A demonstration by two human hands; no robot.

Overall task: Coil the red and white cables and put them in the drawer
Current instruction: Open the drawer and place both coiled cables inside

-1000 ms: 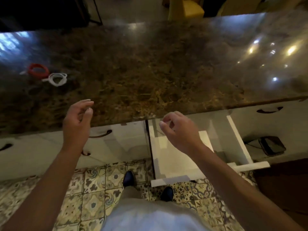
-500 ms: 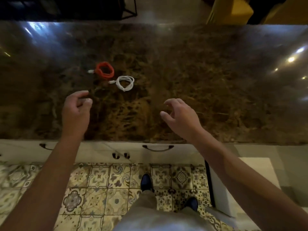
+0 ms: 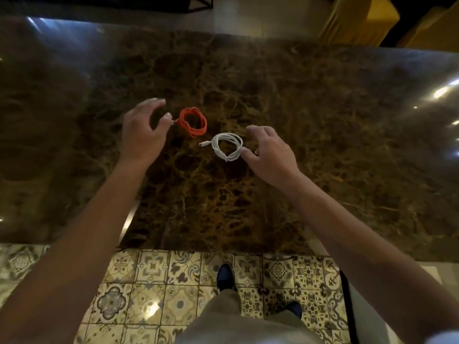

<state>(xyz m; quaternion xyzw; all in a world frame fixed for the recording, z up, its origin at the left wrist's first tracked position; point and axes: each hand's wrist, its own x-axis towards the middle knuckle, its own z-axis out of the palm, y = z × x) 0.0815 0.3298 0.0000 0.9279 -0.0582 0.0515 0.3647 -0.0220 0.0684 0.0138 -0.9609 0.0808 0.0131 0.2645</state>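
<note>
A: Where do the two cables lie, compared with the hands?

B: Both are already coiled, and they rest on the dark marble surface (image 3: pixel 323 145), between the two hands. The red cable (image 3: pixel 193 121) is the farther one and lies just to the right of the left hand (image 3: pixel 141 135). The white cable (image 3: pixel 227 147) is nearer to the person and lies just to the left of the right hand (image 3: pixel 272 157).

A: So each hand has its own cable?

B: I think so. The left hand is nearer to the red coil, the right hand is nearer to the white coil. The plug end of the red cable points toward the left thumb; I cannot tell if they already touch. The plug end of the white cable points to the left, away from the right hand.

A: How are the hands held?

B: Both are spread, with curved fingers, palm down, and they hold nothing. The right thumb is very close to the rim of the white coil, perhaps touching it. Both forearms reach forward over the near edge of the surface.

A: And the drawer?

B: It is not clearly in view. Only a pale edge shows at the lower right, and I cannot say what it is.
</note>
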